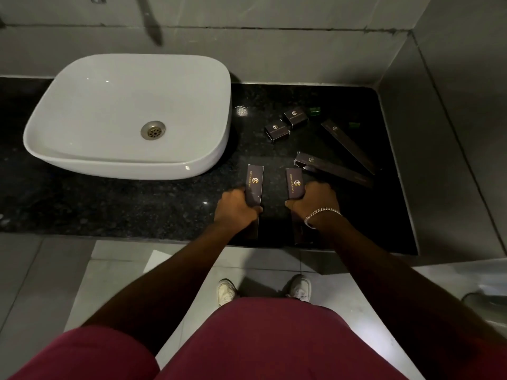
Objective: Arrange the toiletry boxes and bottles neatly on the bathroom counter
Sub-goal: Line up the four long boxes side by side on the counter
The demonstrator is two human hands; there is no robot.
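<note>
Standing at the front edge of a black speckled counter (137,209), the person grips one long dark box in each hand, both boxes lying lengthwise and roughly parallel, a little apart. The left hand (236,205) is wrapped around the middle of the left long box (255,185), whose near end reaches toward the counter's front edge. The right hand (315,201), with a silver chain bracelet (322,213) on its wrist, is closed around the right long box (295,183) in the same way. Both boxes show a gold emblem and lettering on top.

Just beyond the right hand lies a third long box (333,169), angled across the counter, and farther back a fourth long box (348,145) slants toward the right wall. Behind these, two small dark boxes (277,130) (295,116) sit side by side, nearly touching. Two small green items (314,111) (354,124) rest near the back right; they are too dim to tell what they are. A white basin (129,160) sits on the counter to the left, with a metal drain (153,129) in its bowl
</note>
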